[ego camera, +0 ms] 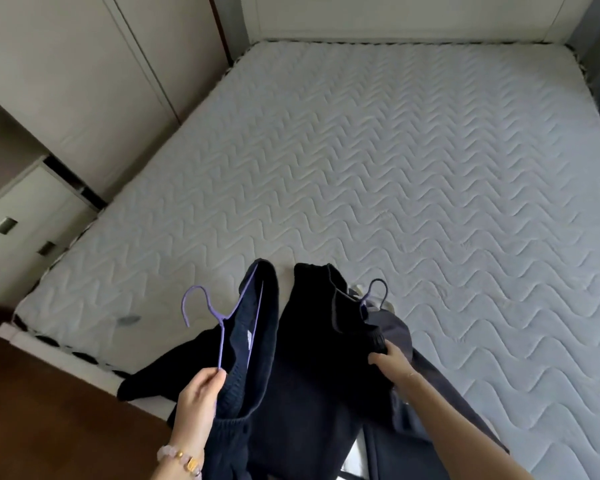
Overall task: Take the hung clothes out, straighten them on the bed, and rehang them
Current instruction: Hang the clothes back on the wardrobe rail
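My left hand [201, 393] pinches the end of a purple wire hanger [219, 320], which carries a dark navy knit garment [250, 341] draped over the bed's near edge. My right hand [390, 363] grips the ribbed edge of a black garment [312, 341] held up over the mattress. Behind it a second hanger hook [378, 285] sticks up from a grey garment [395, 327] that trails down past my right forearm. The bed [378, 161] has a pale quilted mattress with a wavy pattern.
White wardrobe doors [84, 81] line the left wall, with a low drawer unit [25, 223] beside the bed's corner. The white headboard [395, 19] closes the far end. Brown wooden floor [49, 410] lies at the lower left.
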The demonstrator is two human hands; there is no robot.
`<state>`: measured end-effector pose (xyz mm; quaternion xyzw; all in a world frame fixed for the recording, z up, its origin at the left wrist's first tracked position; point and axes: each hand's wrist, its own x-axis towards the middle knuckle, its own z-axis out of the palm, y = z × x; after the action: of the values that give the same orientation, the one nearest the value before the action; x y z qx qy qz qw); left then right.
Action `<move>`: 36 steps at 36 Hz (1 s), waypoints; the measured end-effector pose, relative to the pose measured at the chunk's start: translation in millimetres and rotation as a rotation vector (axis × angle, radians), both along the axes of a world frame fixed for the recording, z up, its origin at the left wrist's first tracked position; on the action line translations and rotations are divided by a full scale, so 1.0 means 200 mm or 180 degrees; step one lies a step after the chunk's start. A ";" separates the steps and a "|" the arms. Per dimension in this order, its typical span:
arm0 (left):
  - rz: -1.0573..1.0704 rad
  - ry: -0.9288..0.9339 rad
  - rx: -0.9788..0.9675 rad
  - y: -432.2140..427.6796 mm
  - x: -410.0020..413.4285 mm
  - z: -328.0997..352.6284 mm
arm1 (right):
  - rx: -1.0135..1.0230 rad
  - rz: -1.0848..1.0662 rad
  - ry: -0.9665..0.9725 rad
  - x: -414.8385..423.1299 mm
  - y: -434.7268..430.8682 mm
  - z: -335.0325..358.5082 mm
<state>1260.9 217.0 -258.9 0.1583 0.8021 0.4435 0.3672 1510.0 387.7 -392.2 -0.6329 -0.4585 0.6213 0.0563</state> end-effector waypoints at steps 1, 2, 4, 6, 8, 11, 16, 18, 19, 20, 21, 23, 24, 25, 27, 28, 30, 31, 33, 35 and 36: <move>-0.0024 -0.0001 -0.0004 -0.02 -0.01 0.00 | 0.0003 -0.0111 -0.0025 -0.01 -0.03 -0.03; -0.0040 0.0002 -0.0013 -0.04 -0.03 -0.02 | 0.0010 -0.0181 -0.0064 -0.02 -0.05 -0.06; -0.0085 0.0012 -0.0033 -0.06 -0.05 -0.04 | 0.0051 -0.0204 -0.0153 -0.04 -0.08 -0.13; -0.0108 -0.0021 -0.0046 -0.07 -0.06 -0.08 | 0.0184 -0.0120 -0.0387 -0.05 -0.10 -0.20; -0.0111 -0.0094 -0.0046 -0.07 -0.06 -0.11 | 0.0384 -0.0144 -0.0757 -0.05 -0.09 -0.26; -0.0193 -0.0119 -0.0090 -0.07 -0.06 -0.17 | 0.0560 -0.0271 -0.1274 -0.03 -0.06 -0.31; -0.0133 -0.0130 -0.0127 -0.06 -0.04 -0.26 | 0.0363 -0.0263 -0.1458 0.07 -0.02 -0.43; -0.0091 -0.0110 -0.0134 -0.04 -0.02 -0.28 | 0.0317 -0.0177 -0.1366 0.10 -0.02 -0.45; -0.0078 -0.0102 -0.0146 -0.03 -0.01 -0.29 | 0.0316 -0.0135 -0.1331 0.11 -0.02 -0.46; -0.0065 -0.0100 -0.0160 -0.02 0.00 -0.30 | 0.0316 -0.0093 -0.1317 0.12 -0.02 -0.47; -0.0060 -0.0098 -0.0170 -0.01 0.01 -0.31 | 0.0316 -0.0041 -0.1308 0.12 -0.02 -0.47; -0.0096 -0.0105 -0.0180 0.01 0.03 -0.33 | 0.0275 0.0044 -0.1315 0.10 -0.03 -0.49; -0.0123 -0.0110 -0.0195 0.02 0.03 -0.34 | 0.0220 0.0046 -0.1323 0.09 -0.03 -0.49; -0.0141 -0.0111 -0.0211 0.03 0.04 -0.35 | 0.0162 0.0027 -0.1314 0.08 -0.03 -0.49; -0.0151 -0.0093 -0.0237 0.04 0.05 -0.36 | 0.0139 -0.0029 -0.1304 0.05 -0.03 -0.51; -0.0145 -0.0078 -0.0244 0.05 0.06 -0.36 | 0.0130 -0.0058 -0.1332 0.04 -0.03 -0.51; -0.0115 -0.0071 -0.0245 0.06 0.06 -0.37 | 0.0067 -0.0088 -0.1384 0.02 -0.02 -0.52; -0.0084 -0.0083 -0.0257 0.06 0.06 -0.37 | 0.0025 -0.0086 -0.1378 0.02 -0.01 -0.51; -0.0065 -0.0104 -0.0272 0.06 0.07 -0.38 | -0.0065 -0.0064 -0.1316 0.04 0.00 -0.51; -0.0119 -0.0120 -0.0292 0.06 0.07 -0.39 | -0.0097 -0.0031 -0.1254 0.06 0.01 -0.49; -0.0158 -0.0127 -0.0302 0.06 0.07 -0.39 | -0.0099 -0.0037 -0.1214 0.07 0.01 -0.48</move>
<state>1275.0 229.1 -336.2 0.1518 0.8106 0.3987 0.4011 1524.0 389.5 -488.3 -0.7426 -0.4475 0.4969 -0.0378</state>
